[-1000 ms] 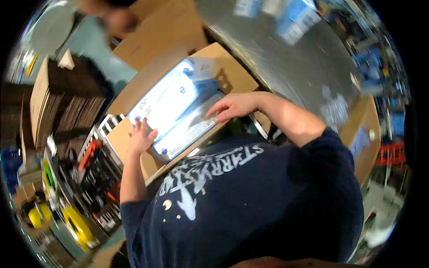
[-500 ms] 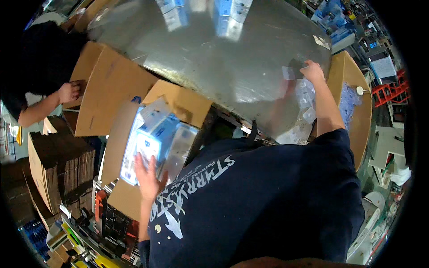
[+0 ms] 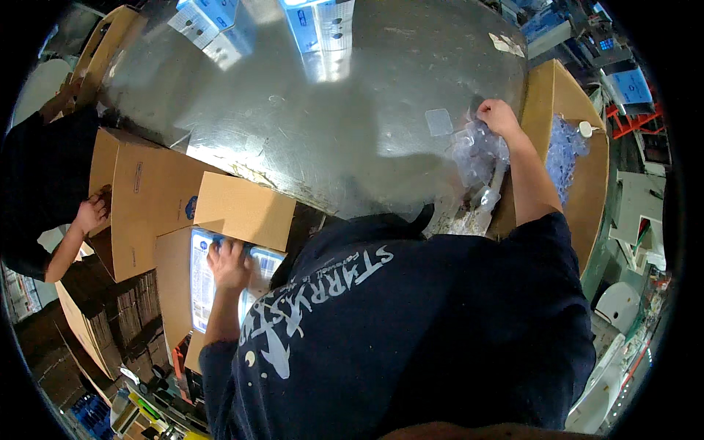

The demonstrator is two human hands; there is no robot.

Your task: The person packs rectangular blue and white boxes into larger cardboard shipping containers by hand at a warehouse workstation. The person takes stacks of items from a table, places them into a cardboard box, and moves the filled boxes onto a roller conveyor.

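Right hand [image 3: 497, 116] is now closed on a clump of clear plastic bags [image 3: 477, 155] at the right edge of the steel table [image 3: 315, 110]; half a second ago it was only just arriving at that spot, and a second ago it lay over the open carton, so the reach across has ended in a grab. Bags sit bunched on the table beside a tall brown box [image 3: 557, 110] at the right, which holds more clear packets. Left hand [image 3: 229, 264] lies flat, fingers spread, pressing on the blue-white packs [image 3: 202, 282] inside the open carton [image 3: 172, 286] at the person's left hip; it has stayed on the packs through all three views, shifted only a little. Judgement: the carton is filled and held steady while a bag is being fetched from the pile. A carton flap [image 3: 246, 210] stands up over the packs. Further left a second carton [image 3: 150, 202] is touched by a co-worker's hand [image 3: 92, 214], dark sleeve. Blue-white cases [image 3: 315, 26] sit at the table's far edge. Flat cardboard stacks [image 3: 110, 330] stand lower left.
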